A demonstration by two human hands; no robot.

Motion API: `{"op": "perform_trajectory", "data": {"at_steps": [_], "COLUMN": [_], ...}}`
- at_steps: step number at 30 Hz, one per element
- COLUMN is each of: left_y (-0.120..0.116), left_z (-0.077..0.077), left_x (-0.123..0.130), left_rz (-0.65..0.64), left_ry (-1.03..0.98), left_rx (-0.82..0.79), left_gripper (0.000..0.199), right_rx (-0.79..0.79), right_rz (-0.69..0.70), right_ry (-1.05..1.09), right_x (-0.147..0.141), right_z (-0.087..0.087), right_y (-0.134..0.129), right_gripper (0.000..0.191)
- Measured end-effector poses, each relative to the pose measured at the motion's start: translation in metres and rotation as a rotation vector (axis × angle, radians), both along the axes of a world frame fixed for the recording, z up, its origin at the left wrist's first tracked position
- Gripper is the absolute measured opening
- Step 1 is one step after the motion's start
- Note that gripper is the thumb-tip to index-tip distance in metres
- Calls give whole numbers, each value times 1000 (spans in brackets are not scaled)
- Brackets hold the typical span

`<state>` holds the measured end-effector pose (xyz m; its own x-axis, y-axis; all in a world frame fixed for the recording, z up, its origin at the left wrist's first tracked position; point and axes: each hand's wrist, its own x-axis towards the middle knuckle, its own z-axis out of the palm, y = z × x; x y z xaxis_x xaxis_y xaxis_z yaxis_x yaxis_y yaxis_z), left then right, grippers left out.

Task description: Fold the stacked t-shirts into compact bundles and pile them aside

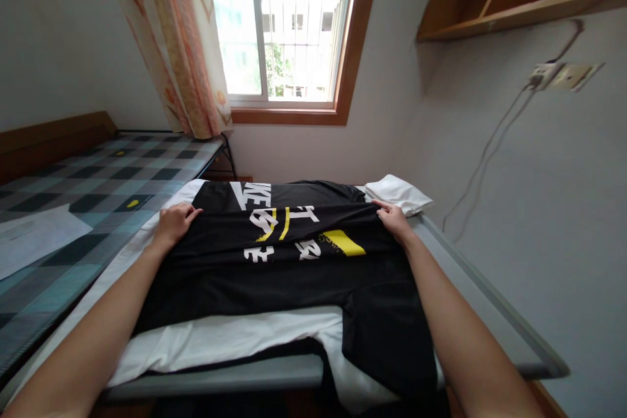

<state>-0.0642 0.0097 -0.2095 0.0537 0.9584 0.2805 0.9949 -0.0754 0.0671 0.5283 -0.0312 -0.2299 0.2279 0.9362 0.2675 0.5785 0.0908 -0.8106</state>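
A black shirt (220, 274) with white and yellow print lies spread across a grey-edged table, with a fold running across it between my hands. My left hand (177, 222) pinches the shirt at the left end of this fold. At the right end, my right hand (392, 217) grips the cloth between thumb and fingers. White cloth (235, 339) shows beneath the shirt near the front edge. Just beyond my right hand sits a bunched white cloth (398, 192).
On the left is a bed with a checked cover (98, 192) and papers (39, 235). A curtain (183, 46) hangs by the window (294, 32). The table's grey rim (490, 287) runs along the right wall, below a wooden shelf (519, 10) and a plugged-in cord (499, 127).
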Motion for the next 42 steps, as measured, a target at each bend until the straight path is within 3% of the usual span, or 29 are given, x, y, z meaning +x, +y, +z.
{"op": "perform_trajectory", "data": {"at_steps": [3, 7, 11, 13, 17, 22, 29, 36, 42], "left_y": [-1, -7, -14, -17, -22, -29, -32, -34, -34], "left_z": [2, 3, 6, 9, 12, 8, 5, 1, 0], "left_x": [1, 4, 7, 12, 30, 50, 53, 60, 61], "left_rz": [-1, -10, -12, -75, -321, -491, -563, -613, -587], "left_ry": [46, 88, 78, 29, -157, -195, -248, -294, -264], "left_rx": [-14, -2, 49, 67, 30, -69, -73, -83, -116], "left_gripper": [35, 38, 38, 38, 43, 41, 37, 35, 35], "right_rx": [-56, 66, 90, 56, 28, 125, 47, 192, 76], "right_rz": [-29, -81, 90, 159, 119, 121, 220, 21, 241], "right_ry": [-9, -116, -341, -464, -600, -570, -453, -268, -394], "right_x": [-3, -3, -3, -8, -21, -20, -3, 8, -3], "right_z": [-1, 6, 17, 21, 24, 26, 25, 26, 28], "right_y": [0, -6, -23, -30, -32, -30, -31, -28, -32], "right_gripper": [46, 35, 32, 30, 19, 17, 25, 21, 25]}}
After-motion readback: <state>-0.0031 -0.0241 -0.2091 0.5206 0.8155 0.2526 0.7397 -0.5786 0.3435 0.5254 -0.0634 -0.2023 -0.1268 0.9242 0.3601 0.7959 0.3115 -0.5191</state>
